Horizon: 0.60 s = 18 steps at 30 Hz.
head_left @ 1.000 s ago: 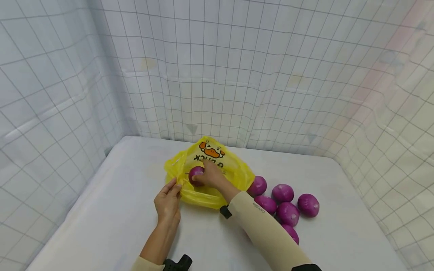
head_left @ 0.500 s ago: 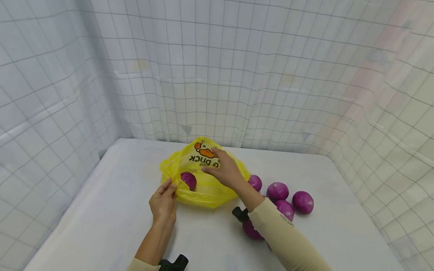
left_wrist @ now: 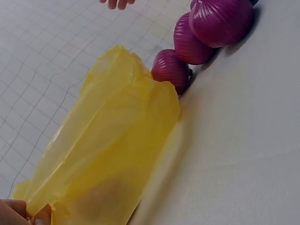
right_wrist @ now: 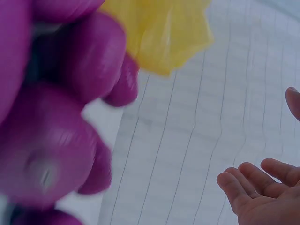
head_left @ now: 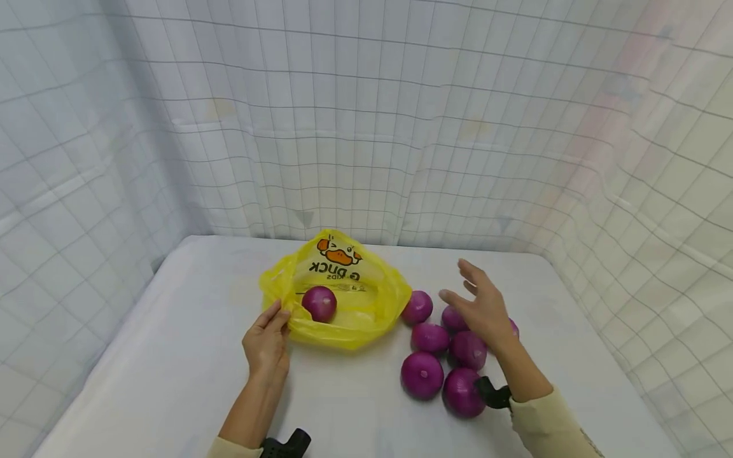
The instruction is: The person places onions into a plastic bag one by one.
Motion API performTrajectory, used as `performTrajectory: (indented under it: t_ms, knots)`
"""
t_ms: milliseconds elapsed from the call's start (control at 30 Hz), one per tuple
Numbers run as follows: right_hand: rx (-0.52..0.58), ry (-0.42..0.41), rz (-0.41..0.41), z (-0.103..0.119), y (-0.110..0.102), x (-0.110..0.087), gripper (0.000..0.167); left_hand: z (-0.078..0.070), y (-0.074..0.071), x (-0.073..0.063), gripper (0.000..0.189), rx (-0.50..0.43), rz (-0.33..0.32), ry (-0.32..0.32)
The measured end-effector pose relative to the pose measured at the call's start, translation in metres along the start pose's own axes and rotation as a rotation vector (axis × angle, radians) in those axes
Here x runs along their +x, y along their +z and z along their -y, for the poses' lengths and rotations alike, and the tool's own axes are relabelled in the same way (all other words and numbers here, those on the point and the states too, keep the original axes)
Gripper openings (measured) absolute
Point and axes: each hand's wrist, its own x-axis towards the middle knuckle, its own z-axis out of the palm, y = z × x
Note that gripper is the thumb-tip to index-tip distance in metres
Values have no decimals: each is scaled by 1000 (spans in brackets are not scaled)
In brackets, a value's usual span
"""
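A yellow plastic bag (head_left: 343,336) with a cartoon duck print lies with its mouth spread toward me. One red onion (head_left: 319,304) sits inside it near the left side. My left hand (head_left: 265,343) pinches the bag's left rim between thumb and fingers; in the left wrist view the bag's yellow side (left_wrist: 117,131) stretches away from those fingertips. Right of the bag, my right hand (head_left: 483,308) hovers over the far onions with spread fingers, holding nothing. In the right wrist view, the right hand (right_wrist: 267,197) is apart from the onions.
Several red onions cluster on the white table (head_left: 355,407) right of the bag, including a near one (head_left: 422,376) and one touching the bag's right edge (head_left: 417,308). The right hand partly covers the far ones. A gridded white curtain (head_left: 343,127) encloses the back and sides.
My right hand has let go of the onion inside the bag, withdrawn, and moved right over the loose onions. The left hand keeps its pinch on the rim.
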Motion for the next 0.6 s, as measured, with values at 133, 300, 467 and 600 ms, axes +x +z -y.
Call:
performTrajectory:
  t_ms: [133, 300, 467, 600]
  knots:
    - [-53, 66, -33, -24, -26, -13, 80, -2, -1, 2, 34, -48, 8, -28]
    - [-116, 143, -32, -55, -47, -25, 84, -4, -2, 3, 32, -90, 17, -56]
    - [-217, 196, -20, -87, -58, -32, 86, -6, -4, 4, 28, -157, 40, -77]
    - [-266, 236, 17, -110, -56, -38, 84, -7, -5, 5, 27, -186, 54, -97]
